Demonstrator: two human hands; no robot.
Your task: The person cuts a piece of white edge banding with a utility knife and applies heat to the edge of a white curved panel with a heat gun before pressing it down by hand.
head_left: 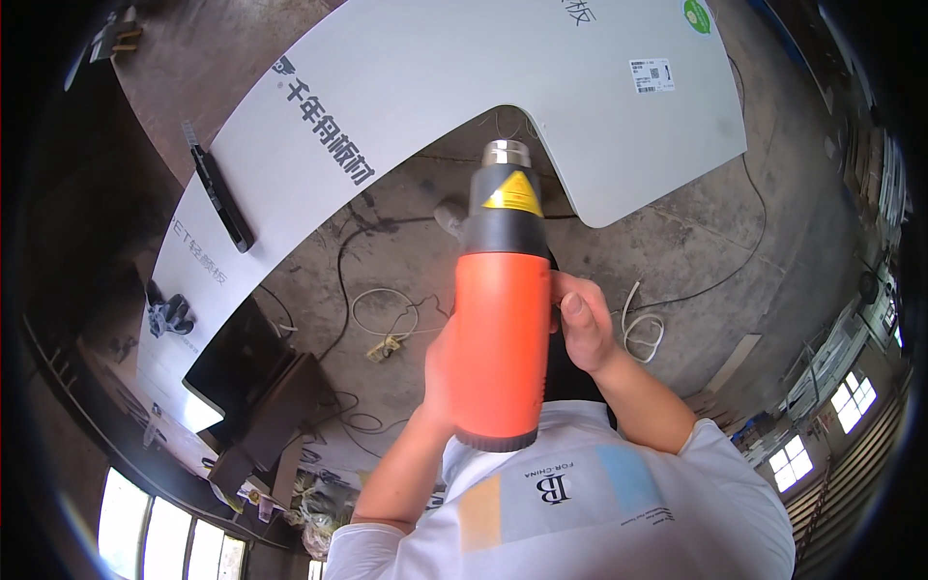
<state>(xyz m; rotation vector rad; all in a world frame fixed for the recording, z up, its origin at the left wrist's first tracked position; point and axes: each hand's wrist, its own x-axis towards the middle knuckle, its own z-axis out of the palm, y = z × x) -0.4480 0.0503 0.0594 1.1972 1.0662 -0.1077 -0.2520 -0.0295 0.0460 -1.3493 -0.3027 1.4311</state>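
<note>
An orange heat gun [501, 338] with a black collar and a metal nozzle is held up before my chest, nozzle pointing away. My left hand [440, 372] reaches behind its body from the left. The fingers are hidden there, and so is the handle. On the right side, my right hand [586, 324] is closed close against the gun, thumb raised and fingertips passing behind it. Whatever those fingers hold is out of sight. Beyond the gun lies a large white curved board [416, 87], with a black snap-off utility knife [222, 201] on its left arm.
A dark crumpled bundle [169, 315] rests on the board's near left end. Black cables and a coiled white cable [643, 333] run over the concrete floor, with a yellowish socket or plug [385, 348] among them. A dark box-like piece [275, 411] stands at left.
</note>
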